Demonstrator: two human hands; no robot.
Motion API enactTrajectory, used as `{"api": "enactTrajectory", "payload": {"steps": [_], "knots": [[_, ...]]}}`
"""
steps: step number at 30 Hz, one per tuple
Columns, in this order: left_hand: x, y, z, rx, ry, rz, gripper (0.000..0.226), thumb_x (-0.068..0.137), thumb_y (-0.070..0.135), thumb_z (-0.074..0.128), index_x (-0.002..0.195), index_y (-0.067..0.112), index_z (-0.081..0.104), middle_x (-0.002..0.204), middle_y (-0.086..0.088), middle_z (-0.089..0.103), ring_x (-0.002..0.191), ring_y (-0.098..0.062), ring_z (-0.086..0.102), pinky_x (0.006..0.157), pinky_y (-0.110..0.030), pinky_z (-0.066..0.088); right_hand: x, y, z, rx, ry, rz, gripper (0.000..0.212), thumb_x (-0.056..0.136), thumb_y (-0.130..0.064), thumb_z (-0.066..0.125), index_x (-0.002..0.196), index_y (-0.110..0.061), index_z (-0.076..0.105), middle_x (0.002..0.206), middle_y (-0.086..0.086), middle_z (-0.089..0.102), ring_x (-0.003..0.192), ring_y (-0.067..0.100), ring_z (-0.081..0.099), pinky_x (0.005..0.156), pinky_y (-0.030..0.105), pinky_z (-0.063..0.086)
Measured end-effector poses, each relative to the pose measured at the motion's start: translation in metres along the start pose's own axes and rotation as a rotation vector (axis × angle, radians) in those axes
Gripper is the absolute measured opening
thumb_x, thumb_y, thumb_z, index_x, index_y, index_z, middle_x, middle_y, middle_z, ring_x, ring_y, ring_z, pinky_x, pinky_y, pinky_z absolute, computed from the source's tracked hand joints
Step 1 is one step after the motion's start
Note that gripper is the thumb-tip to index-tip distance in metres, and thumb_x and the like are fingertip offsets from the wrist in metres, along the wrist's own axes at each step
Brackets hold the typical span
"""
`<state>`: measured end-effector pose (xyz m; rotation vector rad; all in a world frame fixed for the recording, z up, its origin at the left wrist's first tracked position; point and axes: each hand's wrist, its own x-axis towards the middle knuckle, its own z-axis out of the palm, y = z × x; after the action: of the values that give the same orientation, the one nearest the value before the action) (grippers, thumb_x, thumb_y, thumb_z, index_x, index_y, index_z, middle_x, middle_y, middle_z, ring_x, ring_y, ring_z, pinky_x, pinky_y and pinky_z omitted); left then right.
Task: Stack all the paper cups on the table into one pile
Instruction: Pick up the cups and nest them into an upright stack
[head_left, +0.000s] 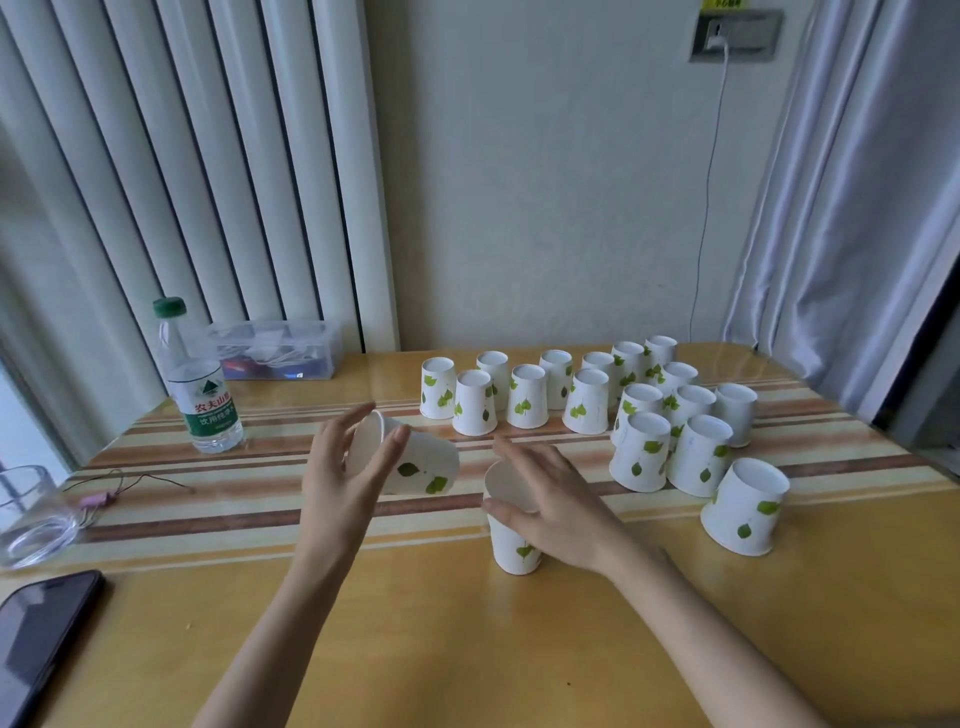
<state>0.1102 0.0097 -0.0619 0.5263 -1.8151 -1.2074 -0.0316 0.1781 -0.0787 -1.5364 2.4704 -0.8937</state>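
Stacking under way: I am holding a tilted cup (415, 467) in my left hand (343, 473), fingers and thumb curled about its rim end, its base pointing across toward my right hand (556, 493). That hand is pinching an upright cup (514, 545) standing on the table (415, 623), thumb on the near wall and fingers lying over the open mouth. The inverted cups (644, 452), well over a dozen, are standing clustered beyond and outboard of my right hand, none of them nested. The risks, as I am judging them: my right fingers are covering part of the mouth the tilted cup must enter, so its base could be catching on them or on the rim. The thin paper could be buckling under too tight a pinch. A sweep of my right forearm could be toppling the nearest inverted cup, just outboard of it. A water bottle (208, 395) is standing beyond my left hand, well apart.
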Motion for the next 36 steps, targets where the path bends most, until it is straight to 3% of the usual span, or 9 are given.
{"api": "enactTrajectory", "payload": {"steps": [4,7,9,13,19,22,26,32,36], "knots": [[0.006,0.029,0.019,0.053,-0.07,0.16,0.049,0.069,0.062,0.058,0.113,0.041,0.054,0.11,0.025,0.053,0.107,0.011,0.049,0.094,-0.015,0.039,-0.013,0.011,-0.014,0.424,0.04,0.099,0.065,0.085,-0.048,0.052,0.141,-0.046,0.018,0.149,-0.02,0.017,0.138,0.003,0.02,0.112,0.034,0.027],[0.007,0.044,0.046,0.113,-0.202,0.252,0.059,0.07,0.059,0.058,0.12,0.027,0.058,0.115,0.017,0.054,0.107,0.011,0.049,0.089,-0.001,0.033,-0.029,0.026,-0.02,0.557,0.195,0.172,0.049,0.088,-0.038,0.048,0.133,-0.046,0.032,0.145,-0.02,0.031,0.127,0.006,0.04,0.1,0.026,0.036],[0.005,0.044,0.064,0.184,-0.33,0.286,0.063,0.071,0.059,0.06,0.123,0.022,0.058,0.12,0.012,0.053,0.108,0.006,0.049,0.089,-0.002,0.035,-0.042,0.039,-0.019,0.581,0.263,0.222,0.04,0.093,-0.026,0.047,0.13,-0.04,0.038,0.139,-0.018,0.039,0.125,0.003,0.04,0.092,0.017,0.033],[-0.003,0.022,0.088,0.453,-0.466,0.373,0.064,0.077,0.058,0.06,0.128,0.021,0.055,0.129,0.004,0.053,0.115,-0.014,0.052,0.095,-0.031,0.046,-0.061,0.06,-0.013,0.57,0.302,0.28,0.035,0.093,-0.028,0.05,0.126,-0.038,0.042,0.135,-0.019,0.043,0.13,-0.001,0.033,0.102,0.025,0.029],[-0.02,-0.009,0.098,0.748,-0.533,0.457,0.08,0.069,0.07,0.047,0.137,0.028,0.042,0.138,0.007,0.048,0.127,-0.019,0.042,0.097,-0.036,0.042,-0.065,0.078,-0.007,0.49,0.421,0.322,0.032,0.091,-0.018,0.052,0.12,-0.03,0.047,0.126,-0.009,0.051,0.123,0.007,0.042,0.101,0.025,0.03],[-0.017,-0.015,0.102,0.729,-0.5,0.478,0.074,0.072,0.067,0.047,0.135,0.028,0.045,0.135,0.007,0.052,0.124,-0.021,0.047,0.086,-0.039,0.052,-0.054,0.084,-0.004,0.402,0.569,0.392,0.031,0.09,-0.012,0.053,0.12,-0.014,0.047,0.123,0.002,0.051,0.119,0.016,0.046,0.094,0.023,0.031],[-0.02,-0.008,0.104,0.699,-0.526,0.411,0.078,0.07,0.077,0.039,0.136,0.034,0.041,0.14,0.014,0.045,0.129,-0.013,0.039,0.089,-0.037,0.05,-0.029,0.099,0.001,0.27,0.76,0.515,0.041,0.086,-0.015,0.06,0.121,-0.002,0.043,0.123,0.017,0.05,0.117,0.03,0.045,0.09,0.026,0.033],[-0.014,0.004,0.088,0.07,-0.35,0.104,0.045,0.081,0.064,0.042,0.12,0.045,0.052,0.128,0.029,0.048,0.118,0.014,0.043,0.089,-0.013,0.036,0.014,0.12,0.007,0.259,0.815,0.609,0.069,0.081,-0.015,0.067,0.136,-0.001,0.028,0.139,0.022,0.04,0.13,0.036,0.036,0.107,0.044,0.034],[0.019,-0.03,0.085,0.015,-0.216,-0.045,0.022,0.088,0.042,0.056,0.108,0.033,0.058,0.116,0.01,0.061,0.108,-0.002,0.057,0.086,-0.021,0.046,0.029,0.131,0.019,0.012,0.755,0.709,0.068,0.076,-0.018,0.071,0.128,0.005,0.035,0.13,0.027,0.048,0.122,0.041,0.043,0.103,0.045,0.035]]}}
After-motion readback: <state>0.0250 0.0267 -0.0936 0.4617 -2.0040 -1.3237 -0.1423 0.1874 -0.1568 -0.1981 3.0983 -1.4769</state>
